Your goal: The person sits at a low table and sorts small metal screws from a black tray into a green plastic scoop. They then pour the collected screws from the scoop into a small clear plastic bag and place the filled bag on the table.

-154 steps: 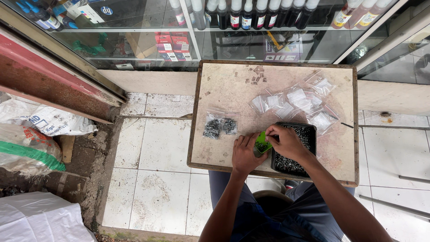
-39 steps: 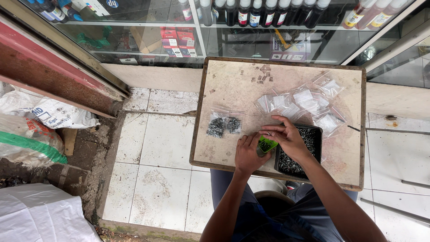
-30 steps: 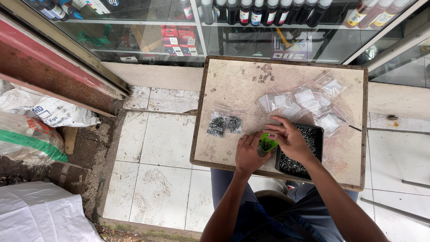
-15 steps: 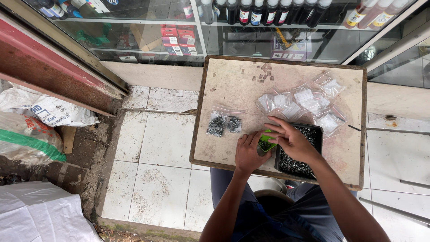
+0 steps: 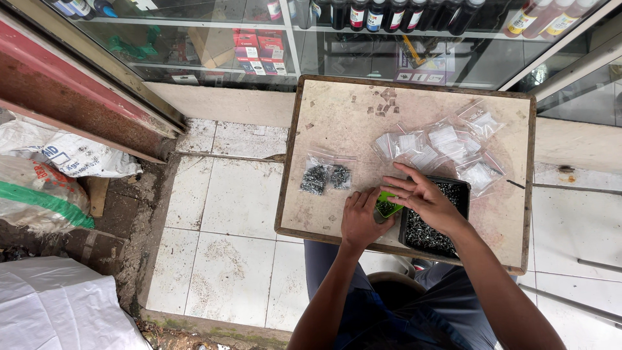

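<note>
A small square wooden table (image 5: 350, 123) stands in front of me. My left hand (image 5: 364, 219) grips a small green object (image 5: 387, 206) near the table's front edge. Over that green object hovers my right hand (image 5: 424, 198), fingers pinched at its top; whether it holds anything is hidden. Just right of the hands lies a black tray (image 5: 435, 228) filled with small dark metal parts. Two small clear bags of dark parts (image 5: 324, 177) lie left of the hands. A heap of empty clear bags (image 5: 440, 144) lies behind the tray.
A glass display cabinet (image 5: 304, 39) with bottles and boxes stands behind the table. White sacks (image 5: 65, 155) and a white cloth bundle (image 5: 58, 304) lie on the left. White floor tiles (image 5: 220, 214) run under the table. My knees are below the table's front edge.
Both hands have stayed at the green object beside the tray, with only small finger shifts. The bags on the table have not moved.
</note>
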